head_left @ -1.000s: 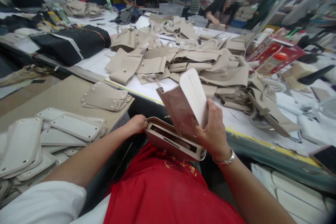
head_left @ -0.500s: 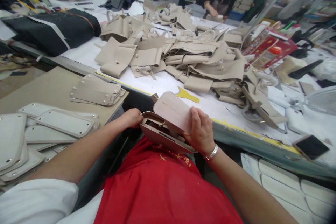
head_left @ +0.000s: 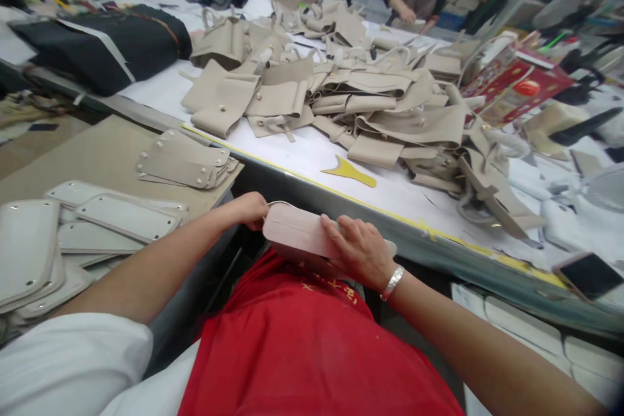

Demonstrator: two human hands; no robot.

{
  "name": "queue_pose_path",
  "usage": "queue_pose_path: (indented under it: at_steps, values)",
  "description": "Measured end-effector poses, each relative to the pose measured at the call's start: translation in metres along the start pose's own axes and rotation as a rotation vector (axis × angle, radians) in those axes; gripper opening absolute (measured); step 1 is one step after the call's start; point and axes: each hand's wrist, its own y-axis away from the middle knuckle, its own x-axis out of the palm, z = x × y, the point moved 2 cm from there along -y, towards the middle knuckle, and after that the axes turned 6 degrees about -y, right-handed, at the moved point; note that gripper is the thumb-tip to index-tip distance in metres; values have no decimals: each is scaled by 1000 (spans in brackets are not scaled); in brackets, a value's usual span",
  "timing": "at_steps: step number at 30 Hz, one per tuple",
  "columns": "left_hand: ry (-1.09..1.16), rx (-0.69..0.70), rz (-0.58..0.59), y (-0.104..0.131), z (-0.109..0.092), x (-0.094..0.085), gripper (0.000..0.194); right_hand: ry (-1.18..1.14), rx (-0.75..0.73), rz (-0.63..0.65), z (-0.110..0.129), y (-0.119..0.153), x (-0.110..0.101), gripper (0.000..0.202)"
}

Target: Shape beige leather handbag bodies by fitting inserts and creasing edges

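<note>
A small pinkish-beige bag [head_left: 298, 229] is held at my waist, above the red apron. Its flat rounded panel lies over the top, so the inside is hidden. My left hand [head_left: 251, 209] is closed on the bag's left end, with the fingertips partly hidden. My right hand [head_left: 359, 248] rests over the right part of the panel, fingers together and pressing on it, thumb out of sight. A yellow forked tool [head_left: 350, 171] lies on the white table just beyond.
Beige leather pieces [head_left: 380, 104] are heaped across the table [head_left: 302, 159]. White panels [head_left: 127, 218] and beige strips [head_left: 182, 159] lie on the left board. A black roll [head_left: 102, 49], a phone [head_left: 591, 275] and a red bag [head_left: 524, 88] are around. People work at the back.
The panel has come down over the bag's opening, which showed before. My right hand has turned from gripping the panel's edge to lying over it. The view has shifted slightly.
</note>
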Motion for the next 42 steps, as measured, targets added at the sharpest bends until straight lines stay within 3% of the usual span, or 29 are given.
queue_pose_path:
  at_steps: [3, 6, 10, 16, 20, 23, 28, 34, 42]
  values:
    - [-18, -14, 6, 5, -4, -4, 15, 42, 32, 108, -3, 8, 1, 73]
    - [-45, -16, 8, 7, -5, -4, 17, 57, 103, 162, 0, -1, -1, 70]
    - [-36, 11, 24, 5, -2, -3, 17, 65, 116, 199, 13, -18, 1, 63]
    - [-3, -29, 47, 2, 2, -1, 18, 110, 162, 258, 21, -12, 9, 59]
    - [-25, -11, 44, 3, 3, -1, 19, 137, 109, 290, 28, -18, 9, 60]
    - [-76, 32, 53, 3, 4, -3, 18, 125, 98, 317, 27, -28, 7, 63]
    - [-146, 63, 82, 4, 0, -8, 17, 113, 215, 315, 18, -25, 6, 64]
    - [-130, -30, 95, 6, -13, -11, 19, 139, 127, 348, 33, -18, 6, 57]
    - [-148, 28, 83, 4, -8, -9, 20, 33, 97, 411, 29, -41, 1, 62]
